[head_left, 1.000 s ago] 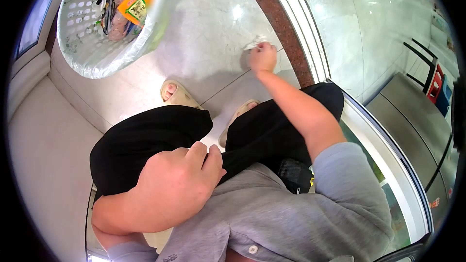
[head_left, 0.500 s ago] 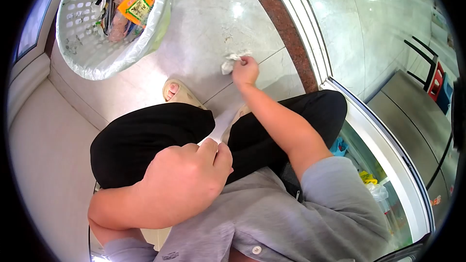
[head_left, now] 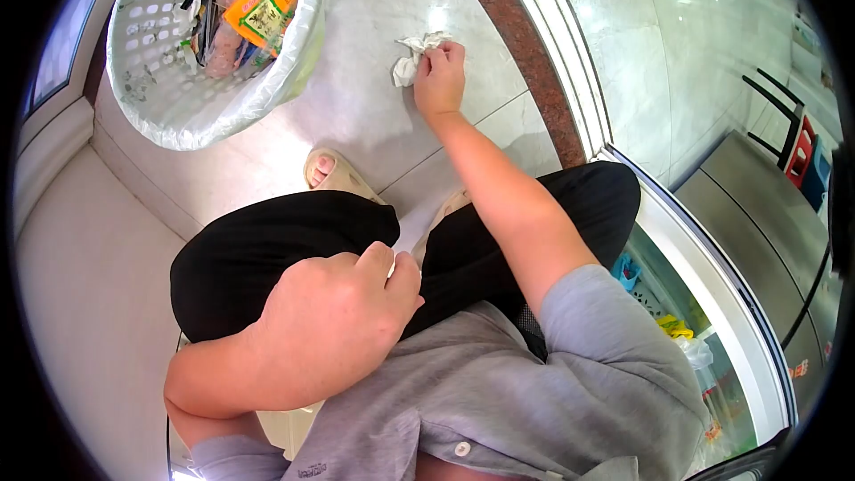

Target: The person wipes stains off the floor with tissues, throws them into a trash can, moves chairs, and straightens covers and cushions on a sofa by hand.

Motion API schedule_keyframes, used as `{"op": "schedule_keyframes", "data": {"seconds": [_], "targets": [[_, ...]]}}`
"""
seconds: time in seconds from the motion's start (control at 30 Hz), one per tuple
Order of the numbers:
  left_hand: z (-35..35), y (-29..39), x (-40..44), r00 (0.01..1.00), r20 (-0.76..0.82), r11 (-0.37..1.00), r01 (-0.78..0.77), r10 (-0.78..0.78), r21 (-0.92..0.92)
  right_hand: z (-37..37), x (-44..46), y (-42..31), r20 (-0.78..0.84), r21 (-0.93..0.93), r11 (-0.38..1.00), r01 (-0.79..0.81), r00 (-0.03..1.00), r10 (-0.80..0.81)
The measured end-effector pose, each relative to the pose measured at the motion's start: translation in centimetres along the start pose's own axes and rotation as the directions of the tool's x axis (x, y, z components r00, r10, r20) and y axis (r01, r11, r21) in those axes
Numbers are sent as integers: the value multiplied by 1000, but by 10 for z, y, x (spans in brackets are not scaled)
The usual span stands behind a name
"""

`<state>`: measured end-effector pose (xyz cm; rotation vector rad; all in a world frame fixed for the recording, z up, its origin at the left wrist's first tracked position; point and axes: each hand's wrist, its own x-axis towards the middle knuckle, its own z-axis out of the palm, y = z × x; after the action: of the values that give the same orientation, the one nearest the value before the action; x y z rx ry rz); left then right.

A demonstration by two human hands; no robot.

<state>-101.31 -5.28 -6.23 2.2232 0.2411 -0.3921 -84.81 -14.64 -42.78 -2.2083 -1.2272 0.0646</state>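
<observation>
Fingertips of the right hand pinch a crumpled white tissue, upper centre; it looks light, limp and easily torn, best held by its bunched part. Lower left, the left hand curls, contents unclear.

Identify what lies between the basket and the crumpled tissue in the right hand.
A stretch of pale, glossy floor separates the basket from the crumpled tissue in the right hand; the head view shows nothing lying on it.

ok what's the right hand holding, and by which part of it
The right hand holds a crumpled white tissue by its right end, as pictured.
</observation>
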Motion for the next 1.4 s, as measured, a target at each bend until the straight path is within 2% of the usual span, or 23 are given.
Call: {"op": "schedule_keyframes", "data": {"seconds": [0.03, 0.1, 0.13, 0.2, 0.23, 0.3, 0.37, 0.43, 0.57, 0.63, 0.77, 0.87, 0.93, 1.07, 1.13, 1.17, 1.23, 1.3, 1.37, 1.4], "targets": [[0, 0, 0, 1000, 0, 1000, -2, 2, 0, -2, 0, 0, 0, -2, 1000, -1, 1000, 1], [-2, -1, 1, 1000, 7, 1000, 6, -5, -19, -9, 2, 3, 132, -5, 993, 120, 984, -119], [-3, -2, 2, 1000, 6, 1000, -6, 6, -14, -14, 1, 4, 124, -14, 993, 120, 985, -117], [-6, -2, 3, 999, 39, 1000, 4, -3, -23, -25, -2, 9, 238, 64, 971, 231, 941, -240], [-9, -2, 3, 999, 35, 1000, -14, 14, -13, -25, -2, 13, 224, 48, 971, 233, 945, -238], [-13, -2, 6, 997, 76, 1000, 7, -5, -23, -18, 2, 19, 327, 131, 964, 233, 908, -263], [-14, 2, 12, 999, 34, 999, -32, 32, -12, -8, -2, 24, 280, 56, 960, 274, 919, -278], [-17, 4, 14, 999, 34, 999, 21, -20, -30, -3, -4, 21, 339, 99, 989, 112, 930, -139], [-18, 5, 20, 999, 45, 1000, 6, -5, -9, 0, 3, 23, 281, 79, 993, 92, 953, -111], [-17, 6, 22, 1000, 28, 999, 9, -8, -34, -3, 12, 15, 307, 159, 984, -76, 951, 24], [-16, 4, 23, 1000, 2, 999, 20, -19, -41, -14, 30, 7, 207, 191, 975, -110, 976, 70], [-16, 3, 22, 999, 13, 999, 38, -38, -20, -7, 23, 7, 221, 167, 981, -103, 973, 64], [-15, 3, 23, 1000, -3, 1000, 0, 0, -20, 8, 10, 3, 174, -27, 996, 79, 982, -73], [-15, 5, 25, 999, 33, 1000, -2, 3, -7, 17, 5, -11, 184, -23, 992, 127, 976, -120], [-14, 5, 27, 999, 33, 1000, -7, 7, 4, 19, 4, -19, 353, -65, 991, 117, 931, -87], [-13, 5, 29, 999, 25, 1000, -22, 22, 5, 20, 5, -22, 348, -60, 991, 116, 933, -88], [-12, 3, 31, 1000, 22, 1000, -21, 21, 10, 10, 14, -33, 511, 46, 993, -113, 856, 74], [-11, 2, 28, 1000, 20, 1000, -6, 6, 2, 6, 26, -16, 343, 220, 958, -182, 934, 98], [-12, 2, 25, 1000, 12, 1000, 6, -6, -23, 1, 58, 18, 177, 226, 940, -255, 960, 218], [-11, 2, 21, 1000, 18, 999, 21, -20, -29, -12, 81, 36, 184, 145, 954, -263, 954, 235]]}}
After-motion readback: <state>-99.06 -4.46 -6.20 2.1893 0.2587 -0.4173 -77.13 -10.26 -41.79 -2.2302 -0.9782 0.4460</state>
